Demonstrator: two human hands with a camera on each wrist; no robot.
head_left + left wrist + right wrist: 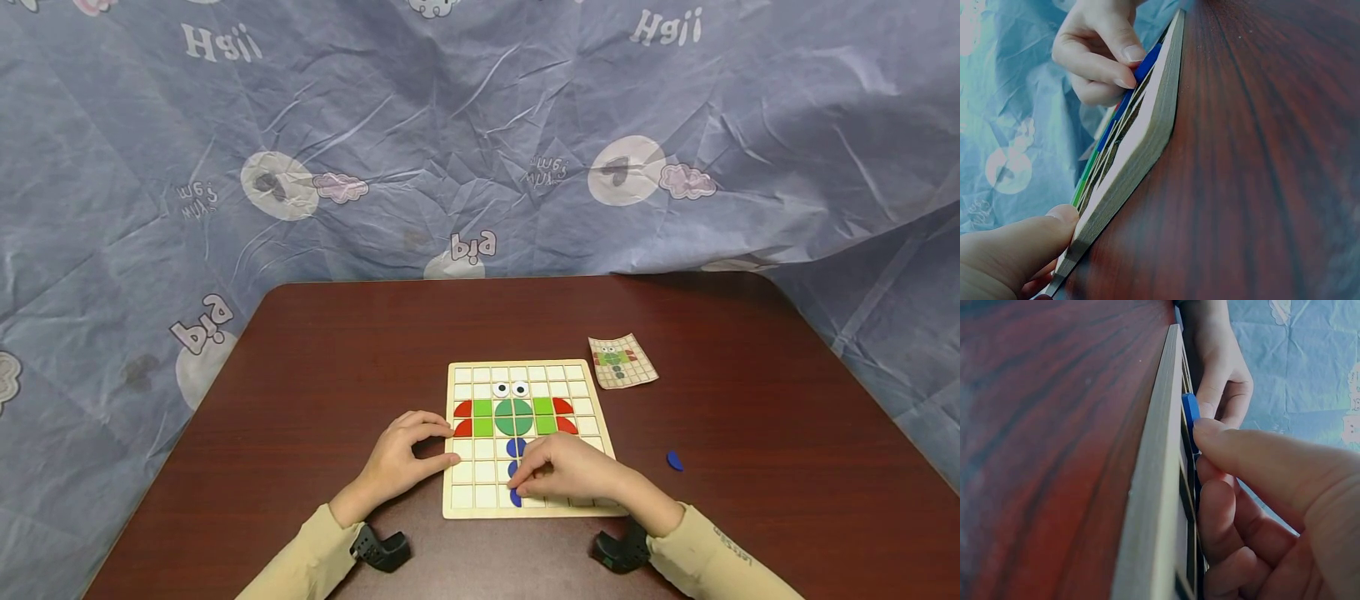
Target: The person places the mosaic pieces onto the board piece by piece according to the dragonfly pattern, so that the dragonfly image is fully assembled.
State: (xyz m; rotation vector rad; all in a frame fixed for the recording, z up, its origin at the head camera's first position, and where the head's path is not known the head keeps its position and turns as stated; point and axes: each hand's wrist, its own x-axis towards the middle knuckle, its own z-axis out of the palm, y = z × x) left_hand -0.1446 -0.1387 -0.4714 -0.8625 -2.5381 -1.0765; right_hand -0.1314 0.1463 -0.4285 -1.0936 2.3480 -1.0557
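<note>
A square wooden puzzle board with a grid lies on the table. Red, green and blue pieces and two eye discs form a figure on it. My left hand rests at its left edge, with the thumb touching the rim. Over the lower middle of the board is my right hand. Its thumb and index finger pinch a blue rounded piece low in the blue column, and partly cover the blue pieces above it. The held piece stands slightly above the grid in the left wrist view.
A small pattern card with a similar figure lies beyond the board's upper right corner. One loose blue piece is on the dark wooden table to the right of the board. Behind the table hangs a patterned blue cloth.
</note>
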